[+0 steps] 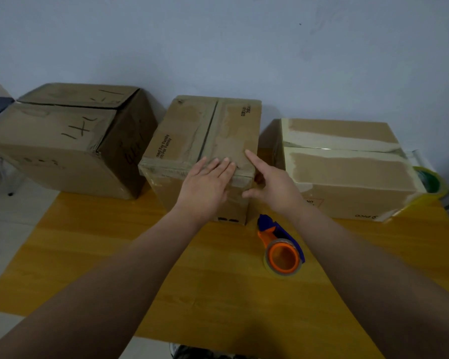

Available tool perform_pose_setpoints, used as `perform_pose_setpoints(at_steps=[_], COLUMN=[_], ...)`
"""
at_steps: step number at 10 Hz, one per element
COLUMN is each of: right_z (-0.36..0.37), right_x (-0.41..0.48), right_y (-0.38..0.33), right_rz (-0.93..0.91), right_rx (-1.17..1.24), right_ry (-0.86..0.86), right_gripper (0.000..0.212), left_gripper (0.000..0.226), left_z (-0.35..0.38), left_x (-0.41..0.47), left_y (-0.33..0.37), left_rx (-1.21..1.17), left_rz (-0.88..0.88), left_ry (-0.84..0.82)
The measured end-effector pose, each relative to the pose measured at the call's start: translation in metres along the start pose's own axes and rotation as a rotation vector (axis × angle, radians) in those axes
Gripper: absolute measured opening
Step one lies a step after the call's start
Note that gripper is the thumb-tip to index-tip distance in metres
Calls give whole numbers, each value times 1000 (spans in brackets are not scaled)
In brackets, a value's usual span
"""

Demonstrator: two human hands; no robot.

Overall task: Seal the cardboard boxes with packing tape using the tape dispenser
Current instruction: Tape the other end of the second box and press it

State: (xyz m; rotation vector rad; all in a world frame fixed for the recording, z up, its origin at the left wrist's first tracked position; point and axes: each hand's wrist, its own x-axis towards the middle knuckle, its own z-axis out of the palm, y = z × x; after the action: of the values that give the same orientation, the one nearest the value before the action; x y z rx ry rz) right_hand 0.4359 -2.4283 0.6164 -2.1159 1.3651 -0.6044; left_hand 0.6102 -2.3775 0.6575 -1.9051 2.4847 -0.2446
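Tape dispenser (280,248), blue with an orange hub and a clear roll, lies on the yellow wooden bench (114,255), just in front of the middle box (218,125). The left hand (205,189) presses straight fingers (226,167) flat on that worn box's front top edge. The right hand (272,183) lays a straight forefinger on top and its thumb on the front, gripping nothing. Left box (62,143) has its flaps slightly parted; right box (347,174) carries pale tape.

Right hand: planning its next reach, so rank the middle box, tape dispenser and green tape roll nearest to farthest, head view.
1. Middle box, straight ahead; the right hand rests on its near right corner.
2. Tape dispenser, on the table near the wrist.
3. Green tape roll, far right, past the taped box.
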Motion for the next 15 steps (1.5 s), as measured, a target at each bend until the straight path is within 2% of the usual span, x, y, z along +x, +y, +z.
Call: perform_pose_setpoints(at_steps=[1, 2, 3, 4, 5, 6, 7, 8, 9, 10, 11, 12, 13, 15], right_z=[-12, -12, -3, 16, 23, 10, 9, 16, 20, 17, 16, 23, 34, 52], right_x=[1, -1, -5, -9, -7, -2, 2, 0, -5, -12, -28, -38, -38, -43], right_y=[0, 3, 10, 12, 8, 3, 1, -4, -8, -15, -24, -35, -50, -68], right_rz=[-32, -55, -95, -128, -130, -245, -465, -526, -510, -445, -314, -179, -53, 187], right_rx=[68, 191, 87, -120, -221, -226, -278, -234, -238, -285, -483, -565, -577, -614], right_ry=[29, 37, 56, 42, 136, 239, 328, 457, 505, 414, 244, 240, 304, 315], right_gripper=[77, 65, 69, 86, 84, 61, 34, 22, 19, 32, 53, 59, 53, 61], left_gripper=[58, 58, 58, 58, 58, 58, 58, 58, 58, 62, 66, 66, 65, 59], left_z=[-1, 0, 0, 1, 1, 2, 4, 6, 7, 11, 17, 20, 21, 26], left_x=[1, 1, 2, 2, 1, 1, 0, -1, -2, -2, -9, -19, -30, -50], left_y=[0, 0, -1, 1, 1, 0, 0, 1, 0, -1, -5, -21, -43, -96], left_rx=[7, 0, 8, 14, 9, 14, 11, -16, -75, -114, -76, -36, -24, -8], left_rz=[7, 10, 12, 9, -4, 7, 1, -7, -15, -22, 34, 74, 39, -75], left_ry=[-6, -4, -6, -8, 0, 9, 11, 26, 37, 43, 42, 61, 59, 52])
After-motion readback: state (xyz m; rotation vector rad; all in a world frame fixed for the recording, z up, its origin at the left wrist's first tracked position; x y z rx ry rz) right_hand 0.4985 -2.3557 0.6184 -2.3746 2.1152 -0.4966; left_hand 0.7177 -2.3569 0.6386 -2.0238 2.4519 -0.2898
